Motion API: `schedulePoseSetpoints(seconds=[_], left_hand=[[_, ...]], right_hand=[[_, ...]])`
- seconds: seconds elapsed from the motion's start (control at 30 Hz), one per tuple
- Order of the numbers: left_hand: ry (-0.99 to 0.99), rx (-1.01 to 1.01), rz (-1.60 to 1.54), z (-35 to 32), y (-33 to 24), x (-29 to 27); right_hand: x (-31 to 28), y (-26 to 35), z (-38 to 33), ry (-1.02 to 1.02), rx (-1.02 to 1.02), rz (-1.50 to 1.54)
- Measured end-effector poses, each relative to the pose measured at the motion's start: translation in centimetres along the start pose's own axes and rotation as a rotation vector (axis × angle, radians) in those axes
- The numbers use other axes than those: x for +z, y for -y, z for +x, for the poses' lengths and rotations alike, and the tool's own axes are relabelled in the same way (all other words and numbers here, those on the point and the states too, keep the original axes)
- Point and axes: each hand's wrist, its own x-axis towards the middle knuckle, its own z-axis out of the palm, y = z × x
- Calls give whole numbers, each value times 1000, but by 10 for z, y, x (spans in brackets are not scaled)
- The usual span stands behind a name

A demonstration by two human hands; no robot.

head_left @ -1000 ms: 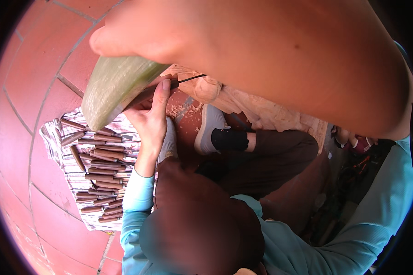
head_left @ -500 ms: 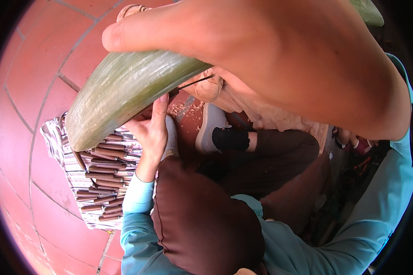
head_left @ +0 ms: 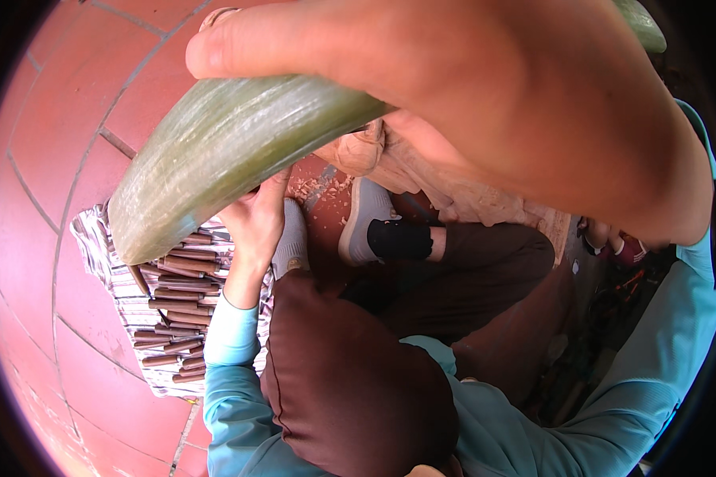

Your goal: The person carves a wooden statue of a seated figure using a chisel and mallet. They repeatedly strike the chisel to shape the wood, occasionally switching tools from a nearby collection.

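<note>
right hand [head_left: 517,111] gripping the green stalk [head_left: 231,151] close to the camera; left hand [head_left: 254,222] curled under its cut end above the sticks [head_left: 175,294]; steady both ends.

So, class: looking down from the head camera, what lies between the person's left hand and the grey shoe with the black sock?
In the head view, between the left hand and the grey shoe with the black sock lie a second grey shoe and a strip of red tile floor scattered with pale shavings.

1 green stalk [head_left: 239,151]; 2 hands; 2 grey shoes; 1 striped cloth [head_left: 127,294]; many brown sticks, uncountable.
</note>
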Motion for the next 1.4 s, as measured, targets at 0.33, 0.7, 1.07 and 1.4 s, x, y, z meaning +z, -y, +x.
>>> schedulePoseSetpoints(seconds=[0.33,0.7,1.07,1.4], left_hand=[[109,104,175,23,-18,6],[278,3,267,61,-44,18],[263,-71,175,47,-38,17],[198,439,443,-8,-18,10]], right_hand=[[-1,-1,-7,-1,17,6],[-4,-2,-14,1,35,8],[-6,-3,-14,1,41,8],[-6,0,-11,1,41,12]])
